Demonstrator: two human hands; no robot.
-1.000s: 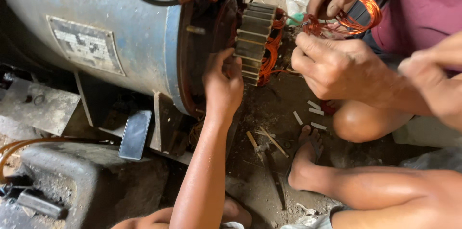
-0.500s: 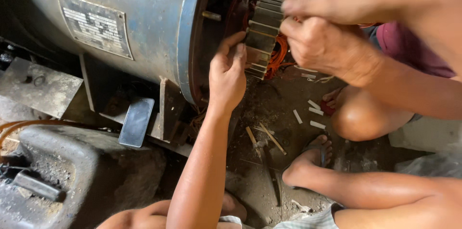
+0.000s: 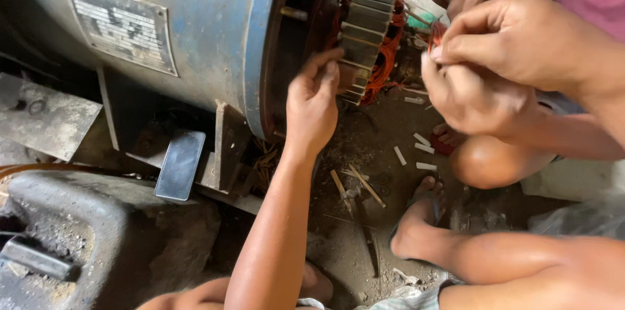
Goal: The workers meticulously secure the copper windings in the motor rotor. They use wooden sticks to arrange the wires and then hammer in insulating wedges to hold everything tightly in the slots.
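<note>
At the open end of the blue motor housing (image 3: 195, 36), which lay on its side and filled the upper left of the view, the work in hand looked like winding work on the laminated core (image 3: 364, 36). Below the housing sat a dark, grimy casting (image 3: 117, 238). The core stuck out of the housing's open end, a grey ribbed drum of stacked plates, dull and oily, with orange-copper windings (image 3: 389, 56) bunched at its far face, away from the housing. The person's left hand (image 3: 312, 111) reached up to the housing's rim, fingers bent and pressed against the near edge of the core; whether it pinched anything, I could not tell. The right hand did not show. Two hands that seemed to be a co-worker's (image 3: 475, 98) were pinched together just beyond the core, apparently on strands of wire, though the strands themselves were too fine to make out. Judged step: steadying the core while wire was handled. A next move would call for a firm hold and clearance from the windings. Small white strips (image 3: 423, 147) lay on the dirt below the core.
</note>
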